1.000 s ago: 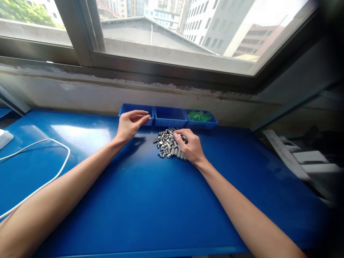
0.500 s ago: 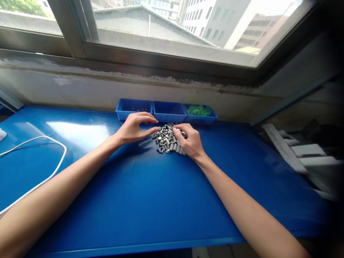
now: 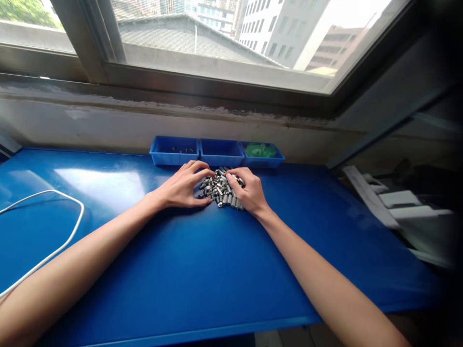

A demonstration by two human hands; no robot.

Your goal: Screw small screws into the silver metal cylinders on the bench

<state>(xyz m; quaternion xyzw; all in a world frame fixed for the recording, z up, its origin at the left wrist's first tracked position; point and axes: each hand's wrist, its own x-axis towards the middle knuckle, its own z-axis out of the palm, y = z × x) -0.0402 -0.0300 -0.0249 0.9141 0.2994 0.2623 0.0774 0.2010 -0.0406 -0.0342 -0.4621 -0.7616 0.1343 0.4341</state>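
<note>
A heap of small grey metal cylinders [image 3: 220, 189] lies on the blue table [image 3: 202, 270]. My left hand [image 3: 183, 187] rests at the heap's left edge with curled fingers touching the pieces. At the heap's right side, my right hand [image 3: 247, 189] bends its fingertips down onto the parts. Whether either hand has a piece pinched is hidden. Behind the heap stand three blue trays: the left tray [image 3: 159, 155] holds a few small dark parts, the middle tray [image 3: 221, 158] looks bare, the right tray [image 3: 269, 161] holds green pieces [image 3: 259, 151].
A white cable [image 3: 54, 243] loops across the table's left part. A wall and a window sill run behind the trays. Grey metal frame parts [image 3: 390, 205] lie past the table's right edge.
My left hand came down from the left tray to the heap's left edge. The right hand stayed on the heap. The view shifted slightly.
</note>
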